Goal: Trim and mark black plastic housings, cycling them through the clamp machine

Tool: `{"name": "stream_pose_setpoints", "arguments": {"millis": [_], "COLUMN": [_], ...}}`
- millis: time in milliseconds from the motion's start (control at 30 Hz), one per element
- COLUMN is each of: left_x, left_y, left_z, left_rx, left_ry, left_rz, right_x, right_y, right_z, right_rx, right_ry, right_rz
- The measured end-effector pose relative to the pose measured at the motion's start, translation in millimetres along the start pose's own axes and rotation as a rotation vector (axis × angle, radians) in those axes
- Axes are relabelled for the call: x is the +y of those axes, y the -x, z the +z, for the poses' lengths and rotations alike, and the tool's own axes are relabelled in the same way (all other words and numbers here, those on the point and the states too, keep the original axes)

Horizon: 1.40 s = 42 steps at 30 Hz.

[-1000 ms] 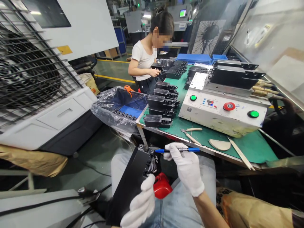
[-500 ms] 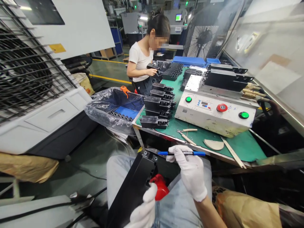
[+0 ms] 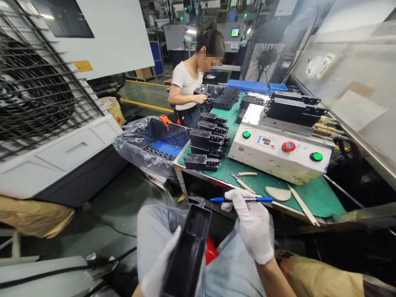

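Observation:
My left hand (image 3: 163,264), in a white glove, grips a long black plastic housing (image 3: 190,247) over my lap, its far end tilted up. Between the gloved fingers of my right hand (image 3: 253,227) lies a blue pen (image 3: 241,199), held level just right of the housing's far end. Behind the housing a red object (image 3: 211,249) shows in part; its kind is hidden. On the green bench (image 3: 229,167) in front of me, several similar black housings (image 3: 202,161) stand in a row along the left edge.
A white machine box (image 3: 278,152) with green and red buttons carries more housings. Nippers (image 3: 244,181), a beige half-round piece (image 3: 278,193) and a knife-like tool (image 3: 305,206) lie near the bench edge. A plastic-lined bin (image 3: 130,142) stands left. A co-worker (image 3: 187,82) handles a housing beyond.
My left hand has turned the black housing, so another face shows and its far end stands more upright. My right hand, with the pen, has shifted slightly right. The view has moved a little.

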<state>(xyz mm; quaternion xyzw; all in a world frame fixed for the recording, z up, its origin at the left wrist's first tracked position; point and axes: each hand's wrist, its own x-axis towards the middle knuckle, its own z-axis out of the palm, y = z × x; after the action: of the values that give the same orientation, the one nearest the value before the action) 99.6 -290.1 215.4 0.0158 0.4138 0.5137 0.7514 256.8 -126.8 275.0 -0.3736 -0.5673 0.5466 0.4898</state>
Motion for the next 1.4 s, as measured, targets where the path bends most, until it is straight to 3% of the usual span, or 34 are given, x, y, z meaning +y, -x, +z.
{"name": "stream_pose_setpoints", "arguments": {"millis": [167,267,400,600,800,900,1000,1067,1200,1300,1400], "left_x": [2,1,1,3,1,0,-1,-2,-5,-5,-4], "left_y": [-1,-7,-8,-3,0,2,3,2,-2,-4,-4], "left_z": [23.6,25.4,27.7,35.3,42.2,45.0,44.6,42.8,38.8,37.2,36.9], "left_rx": [0.186,0.223,0.210,0.199,0.238,0.245,0.264,0.286,0.316,0.322,0.324], "left_ry": [-0.473,-0.666,-0.702,-0.738,-0.832,-0.845,-0.864,-0.881,-0.910,-0.925,-0.927], "left_rz": [0.298,0.306,0.274,0.259,0.202,0.193,0.193,0.202,0.237,0.276,0.289], "right_x": [2,10,18,19,15,16,15,12,1,-5,-5], "right_y": [4,1,-3,-6,-4,-5,-5,-3,5,8,9], "right_z": [-10,-9,-9,-13,0,5,4,3,6,10,10], "right_rx": [-0.091,-0.129,-0.160,-0.079,-0.228,-0.265,-0.210,-0.209,-0.333,-0.395,-0.364], "right_ry": [0.183,0.253,0.316,0.387,0.295,0.366,0.432,0.411,0.357,0.416,0.480], "right_rz": [-0.087,-0.089,-0.088,-0.181,-0.094,-0.155,-0.253,-0.246,-0.156,-0.199,-0.284]}}
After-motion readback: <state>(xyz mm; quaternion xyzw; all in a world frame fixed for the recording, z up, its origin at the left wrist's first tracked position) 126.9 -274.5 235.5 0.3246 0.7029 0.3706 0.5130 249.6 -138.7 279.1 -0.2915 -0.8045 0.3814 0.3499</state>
